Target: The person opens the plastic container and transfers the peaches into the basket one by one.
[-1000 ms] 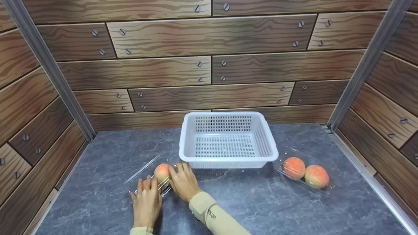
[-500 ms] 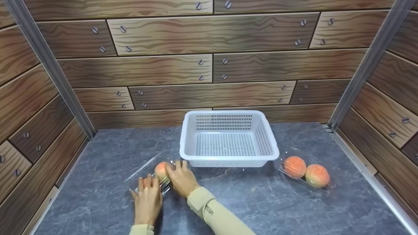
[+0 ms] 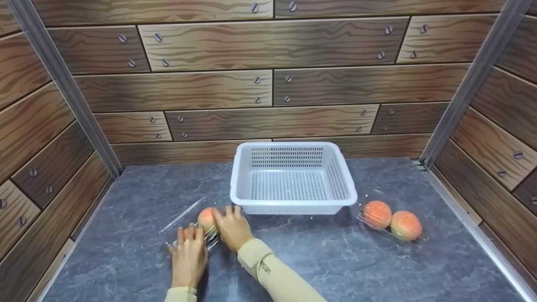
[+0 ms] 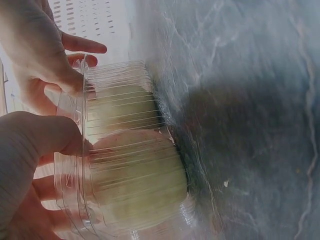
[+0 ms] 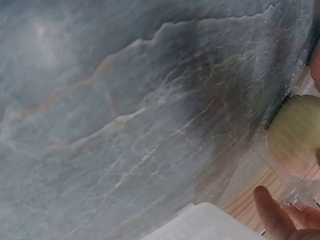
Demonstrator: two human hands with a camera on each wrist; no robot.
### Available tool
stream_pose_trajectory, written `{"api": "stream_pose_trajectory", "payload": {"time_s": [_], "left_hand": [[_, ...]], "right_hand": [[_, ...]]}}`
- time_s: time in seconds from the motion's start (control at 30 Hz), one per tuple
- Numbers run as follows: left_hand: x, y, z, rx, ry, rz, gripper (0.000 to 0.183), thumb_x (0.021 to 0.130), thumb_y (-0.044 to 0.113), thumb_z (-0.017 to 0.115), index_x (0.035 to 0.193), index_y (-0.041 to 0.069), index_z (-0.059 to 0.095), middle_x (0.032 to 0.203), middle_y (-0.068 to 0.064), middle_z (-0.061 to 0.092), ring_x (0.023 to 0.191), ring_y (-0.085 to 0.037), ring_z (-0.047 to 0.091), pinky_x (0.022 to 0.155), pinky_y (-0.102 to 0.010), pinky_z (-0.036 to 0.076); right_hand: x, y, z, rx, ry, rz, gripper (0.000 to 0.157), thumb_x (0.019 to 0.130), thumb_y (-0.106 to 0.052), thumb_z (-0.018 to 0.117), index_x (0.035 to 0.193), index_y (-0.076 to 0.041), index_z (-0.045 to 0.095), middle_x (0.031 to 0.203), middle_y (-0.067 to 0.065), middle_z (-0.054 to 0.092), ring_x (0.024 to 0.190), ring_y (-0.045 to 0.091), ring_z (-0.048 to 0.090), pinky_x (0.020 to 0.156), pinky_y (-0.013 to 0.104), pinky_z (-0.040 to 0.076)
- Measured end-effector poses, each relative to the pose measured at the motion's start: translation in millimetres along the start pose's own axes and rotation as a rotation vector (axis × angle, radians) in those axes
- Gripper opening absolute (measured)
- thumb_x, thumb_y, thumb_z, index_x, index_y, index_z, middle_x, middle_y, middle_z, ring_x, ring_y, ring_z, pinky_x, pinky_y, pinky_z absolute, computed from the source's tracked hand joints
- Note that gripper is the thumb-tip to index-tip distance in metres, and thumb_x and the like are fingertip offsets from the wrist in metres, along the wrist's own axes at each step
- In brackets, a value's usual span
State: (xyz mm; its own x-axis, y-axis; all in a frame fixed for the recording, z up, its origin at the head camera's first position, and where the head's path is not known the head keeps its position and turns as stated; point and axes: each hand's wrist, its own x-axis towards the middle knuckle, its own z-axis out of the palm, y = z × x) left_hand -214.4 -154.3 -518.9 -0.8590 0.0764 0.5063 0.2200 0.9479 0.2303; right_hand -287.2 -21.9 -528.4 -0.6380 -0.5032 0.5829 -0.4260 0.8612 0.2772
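At the left of the table in the head view, a clear plastic clamshell box [image 3: 183, 214] holds two peaches, one of them a red-and-yellow peach [image 3: 207, 219]. My left hand [image 3: 188, 256] spreads over the near peach, with its thumb at the box's front rim in the left wrist view. There the peach [image 4: 140, 180] shows through ribbed plastic. My right hand [image 3: 235, 228] grips the same rim farther along, its thumb against the edge and its fingers over the top. Seen from the right wrist, the right fingers [image 5: 272, 212] lie beside the box and a peach [image 5: 295, 135].
A white slotted basket [image 3: 293, 204] stands at the back middle, just beyond my right hand. To the right lies another clear box with two peaches, a left peach [image 3: 376, 214] and a right peach [image 3: 406, 225]. Wood-patterned walls [image 3: 268, 88] enclose the grey marbled table [image 3: 327, 260].
My right hand and forearm have shifted slightly left along the box. The left hand stays over the near peach, and the basket and the right box stay in place.
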Motion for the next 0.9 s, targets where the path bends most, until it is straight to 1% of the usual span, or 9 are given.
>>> {"api": "stream_pose_trajectory", "payload": {"time_s": [0.07, 0.17, 0.3, 0.37, 0.53, 0.6, 0.7, 0.8, 0.9], "left_hand": [[1.9, -0.5, 0.1, 0.002, 0.007, 0.003, 0.044, 0.077, -0.002, 0.077, 0.119, -0.006, 0.062, 0.126, -0.033, 0.060, 0.121, -0.062, 0.050, 0.081, -0.087, 0.037], [3.7, -0.4, 0.4, 0.003, 0.014, 0.014, 0.045, 0.078, -0.001, 0.078, 0.120, -0.006, 0.062, 0.126, -0.032, 0.060, 0.120, -0.061, 0.050, 0.081, -0.086, 0.037], [2.9, -0.1, 0.8, 0.008, 0.022, 0.013, 0.047, 0.077, -0.001, 0.079, 0.121, -0.005, 0.062, 0.125, -0.031, 0.061, 0.120, -0.061, 0.051, 0.080, -0.086, 0.037], [1.3, -0.4, 0.9, 0.007, 0.015, 0.003, 0.049, 0.076, -0.001, 0.080, 0.121, -0.005, 0.062, 0.125, -0.031, 0.060, 0.120, -0.061, 0.051, 0.081, -0.086, 0.037], [-3.9, -1.0, 1.8, -0.004, -0.018, -0.016, 0.052, 0.075, -0.001, 0.080, 0.123, -0.005, 0.061, 0.127, -0.032, 0.059, 0.121, -0.061, 0.049, 0.083, -0.086, 0.037], [-4.2, -1.8, 1.7, -0.001, -0.020, -0.020, 0.050, 0.077, 0.000, 0.079, 0.124, -0.004, 0.062, 0.128, -0.031, 0.059, 0.122, -0.060, 0.049, 0.084, -0.085, 0.037], [-3.3, -2.3, 0.3, 0.001, -0.024, -0.033, 0.046, 0.082, 0.003, 0.076, 0.125, -0.003, 0.062, 0.129, -0.031, 0.059, 0.122, -0.059, 0.050, 0.085, -0.084, 0.038], [-1.2, -1.6, -1.4, -0.009, -0.029, -0.060, 0.046, 0.083, 0.004, 0.075, 0.127, -0.002, 0.062, 0.134, -0.038, 0.053, 0.122, -0.060, 0.049, 0.087, -0.084, 0.037], [1.1, 0.9, -1.0, -0.029, -0.026, -0.099, 0.051, 0.080, 0.003, 0.076, 0.128, -0.002, 0.061, 0.138, -0.049, 0.040, 0.125, -0.064, 0.045, 0.088, -0.084, 0.036]], "right_hand": [[2.4, -0.2, -0.4, -0.013, -0.006, 0.000, 0.055, 0.075, -0.027, 0.084, 0.126, -0.016, 0.070, 0.099, 0.011, 0.070, 0.087, 0.025, 0.063, 0.069, 0.029, 0.058], [4.8, -0.6, 0.1, -0.021, -0.020, 0.022, 0.055, 0.076, -0.027, 0.084, 0.127, -0.015, 0.070, 0.100, 0.012, 0.070, 0.089, 0.026, 0.063, 0.068, 0.029, 0.058], [5.3, -1.8, 2.2, -0.003, -0.021, 0.052, 0.054, 0.077, -0.026, 0.083, 0.128, -0.016, 0.070, 0.102, 0.013, 0.069, 0.087, 0.028, 0.063, 0.058, 0.026, 0.058], [4.6, -2.8, 3.6, 0.001, -0.014, 0.057, 0.052, 0.077, -0.026, 0.083, 0.127, -0.017, 0.070, 0.101, 0.013, 0.069, 0.085, 0.028, 0.064, 0.056, 0.026, 0.058], [0.1, -5.9, 6.8, -0.017, -0.013, 0.062, 0.050, 0.076, -0.026, 0.084, 0.125, -0.018, 0.072, 0.101, 0.012, 0.070, 0.086, 0.028, 0.064, 0.057, 0.025, 0.058], [-0.5, -6.9, 7.2, -0.019, -0.011, 0.062, 0.050, 0.077, -0.026, 0.084, 0.125, -0.018, 0.072, 0.102, 0.012, 0.070, 0.088, 0.027, 0.064, 0.057, 0.025, 0.058], [-0.2, -7.6, 6.6, 0.007, -0.007, 0.065, 0.049, 0.079, -0.023, 0.082, 0.126, -0.017, 0.071, 0.102, 0.012, 0.070, 0.087, 0.027, 0.064, 0.057, 0.025, 0.059], [0.4, -7.1, 5.3, 0.044, -0.016, 0.069, 0.050, 0.079, -0.019, 0.082, 0.127, -0.015, 0.071, 0.103, 0.015, 0.069, 0.085, 0.026, 0.065, 0.056, 0.026, 0.059], [1.7, -5.7, 3.8, 0.062, -0.015, 0.066, 0.051, 0.078, -0.016, 0.082, 0.127, -0.013, 0.070, 0.105, 0.017, 0.070, 0.080, 0.025, 0.066, 0.055, 0.026, 0.059]]}}
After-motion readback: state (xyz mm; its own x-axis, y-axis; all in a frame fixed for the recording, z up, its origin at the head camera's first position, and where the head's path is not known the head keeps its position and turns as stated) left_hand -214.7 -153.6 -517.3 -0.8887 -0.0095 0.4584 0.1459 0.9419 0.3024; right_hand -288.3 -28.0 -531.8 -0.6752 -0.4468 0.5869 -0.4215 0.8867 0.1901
